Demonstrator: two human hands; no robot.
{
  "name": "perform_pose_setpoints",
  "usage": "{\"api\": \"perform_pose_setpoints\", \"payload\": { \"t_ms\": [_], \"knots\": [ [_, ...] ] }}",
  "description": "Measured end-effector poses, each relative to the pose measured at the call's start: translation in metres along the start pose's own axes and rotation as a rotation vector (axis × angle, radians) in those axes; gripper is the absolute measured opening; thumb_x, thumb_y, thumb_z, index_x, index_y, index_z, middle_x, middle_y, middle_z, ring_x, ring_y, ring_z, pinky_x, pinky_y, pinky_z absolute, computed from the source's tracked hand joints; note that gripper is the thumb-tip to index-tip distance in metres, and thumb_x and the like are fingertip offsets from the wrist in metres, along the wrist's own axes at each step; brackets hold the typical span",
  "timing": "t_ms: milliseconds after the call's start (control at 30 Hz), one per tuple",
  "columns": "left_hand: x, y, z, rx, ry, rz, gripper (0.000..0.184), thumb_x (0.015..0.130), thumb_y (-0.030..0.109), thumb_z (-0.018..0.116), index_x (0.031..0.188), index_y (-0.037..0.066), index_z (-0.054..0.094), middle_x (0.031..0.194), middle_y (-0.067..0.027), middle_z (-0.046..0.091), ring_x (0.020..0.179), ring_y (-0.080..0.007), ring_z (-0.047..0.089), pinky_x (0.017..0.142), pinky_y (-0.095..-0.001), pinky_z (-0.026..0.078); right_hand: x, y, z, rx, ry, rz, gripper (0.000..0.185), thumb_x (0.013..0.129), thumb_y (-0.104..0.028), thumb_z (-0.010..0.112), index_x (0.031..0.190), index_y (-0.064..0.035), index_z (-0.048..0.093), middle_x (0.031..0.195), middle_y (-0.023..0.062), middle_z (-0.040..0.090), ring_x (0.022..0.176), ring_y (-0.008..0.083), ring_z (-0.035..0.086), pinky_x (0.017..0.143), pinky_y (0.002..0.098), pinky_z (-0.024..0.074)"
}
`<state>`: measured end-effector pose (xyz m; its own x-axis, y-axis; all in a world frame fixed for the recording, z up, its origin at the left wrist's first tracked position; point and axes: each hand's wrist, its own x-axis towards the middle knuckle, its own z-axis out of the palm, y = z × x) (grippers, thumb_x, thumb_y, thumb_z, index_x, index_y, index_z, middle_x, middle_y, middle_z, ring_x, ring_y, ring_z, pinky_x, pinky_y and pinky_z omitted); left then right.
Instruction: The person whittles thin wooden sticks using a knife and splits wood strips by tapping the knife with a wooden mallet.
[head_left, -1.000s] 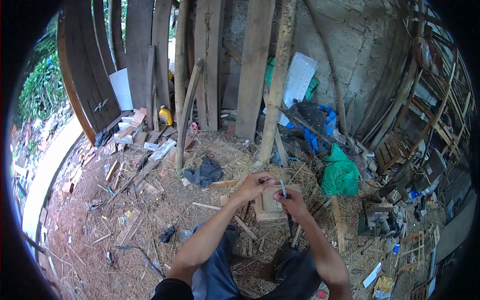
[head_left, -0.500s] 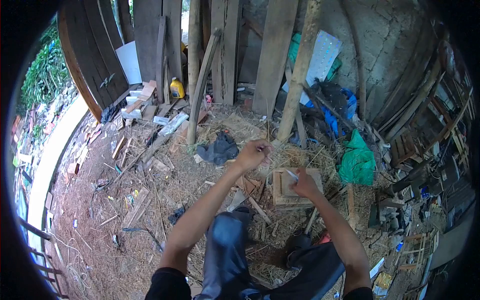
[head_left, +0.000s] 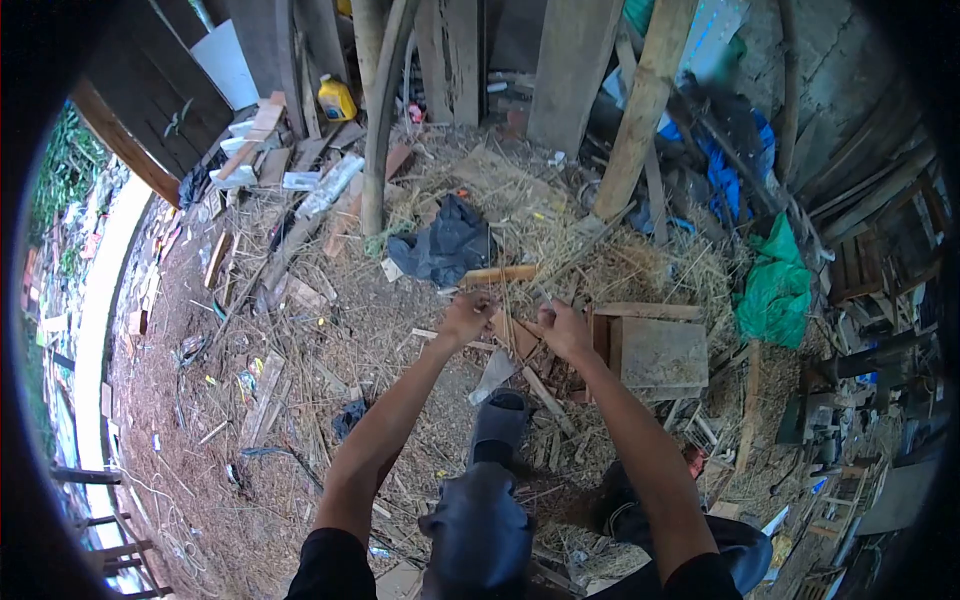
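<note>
My left hand (head_left: 468,318) is near the centre, its fingers curled together; whatever they hold, if anything, is too small to name. To its right, my right hand (head_left: 562,328) is closed round a knife, whose pale blade (head_left: 545,297) points up and left. A small gap separates the hands. Just right of my right hand stands a wooden box (head_left: 664,352) with a flat top. Beyond the hands, a strip of wood (head_left: 500,273) and a dark cloth (head_left: 442,242) lie on the ground.
A green plastic bag (head_left: 776,290) lies at the right. Wooden posts (head_left: 645,110) and planks stand at the back, near a yellow bottle (head_left: 337,99). Scrap wood and straw cover the ground. My foot in a dark sandal (head_left: 500,425) is below the hands.
The view has tilted down and turned. Both hands have come closer together, left of the box. The knife stays in my right hand.
</note>
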<state>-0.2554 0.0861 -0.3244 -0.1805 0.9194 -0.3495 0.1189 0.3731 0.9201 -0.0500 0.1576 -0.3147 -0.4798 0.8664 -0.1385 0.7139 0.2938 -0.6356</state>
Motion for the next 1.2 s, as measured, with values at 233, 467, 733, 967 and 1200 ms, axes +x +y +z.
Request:
{"api": "perform_pose_setpoints", "payload": {
  "t_ms": [233, 467, 733, 967, 1200],
  "knots": [
    [0.076, -0.061, 0.032, 0.150, 0.183, 0.138, 0.023, 0.085, 0.014, 0.061, 0.102, -0.001, 0.061, 0.080, -0.0093, 0.066, 0.059, -0.0152, 0.064, 0.053, -0.0285, 0.051, 0.028, 0.030, 0.042, 0.435, -0.083, 0.285, 0.021, 0.085, -0.011, 0.052, 0.102, -0.0001, 0.058, 0.082, 0.0196, 0.064, 0.077, 0.0319, 0.063, 0.070, 0.0401, 0.0483],
    [0.083, -0.065, 0.043, 0.273, 0.340, 0.199, 0.025, 0.078, 0.013, 0.065, 0.101, 0.002, 0.061, 0.083, -0.0169, 0.066, 0.077, -0.0257, 0.066, 0.065, -0.0355, 0.051, 0.021, 0.063, 0.078, 0.173, 0.019, 0.191, 0.023, 0.096, -0.021, 0.043, 0.109, -0.0046, 0.055, 0.081, 0.0098, 0.064, 0.073, 0.0190, 0.063, 0.065, 0.0340, 0.0471],
    [0.013, -0.140, 0.028, 0.349, 0.047, 0.148, 0.025, 0.085, 0.014, 0.061, 0.109, 0.007, 0.059, 0.095, -0.0137, 0.065, 0.079, -0.0199, 0.066, 0.071, -0.0332, 0.053, -0.053, 0.082, 0.083, 0.473, -0.173, 0.219, 0.024, 0.086, -0.017, 0.055, 0.106, -0.0041, 0.057, 0.087, 0.0151, 0.063, 0.080, 0.0280, 0.063, 0.069, 0.0386, 0.0486],
    [-0.004, 0.004, 0.054, 0.460, -0.337, 0.195, 0.025, 0.085, 0.020, 0.061, 0.107, 0.006, 0.060, 0.092, -0.0144, 0.065, 0.085, -0.0235, 0.064, 0.076, -0.0345, 0.050, -0.137, 0.030, -0.030, 0.456, 0.083, 0.019, 0.027, 0.093, -0.026, 0.050, 0.098, -0.0012, 0.061, 0.067, 0.0111, 0.061, 0.058, 0.0180, 0.058, 0.056, 0.0355, 0.0456],
    [-0.043, 0.225, 0.138, 0.680, -0.548, 0.626, 0.030, 0.088, 0.028, 0.057, 0.103, 0.003, 0.059, 0.094, -0.0121, 0.063, 0.090, -0.0249, 0.060, 0.080, -0.0386, 0.046, -0.180, 0.058, -0.199, 0.920, 0.839, 0.273, 0.022, 0.093, -0.026, 0.053, 0.100, -0.0073, 0.062, 0.058, -0.0010, 0.051, 0.044, 0.0075, 0.044, 0.041, 0.0232, 0.0360]
  ]
}}
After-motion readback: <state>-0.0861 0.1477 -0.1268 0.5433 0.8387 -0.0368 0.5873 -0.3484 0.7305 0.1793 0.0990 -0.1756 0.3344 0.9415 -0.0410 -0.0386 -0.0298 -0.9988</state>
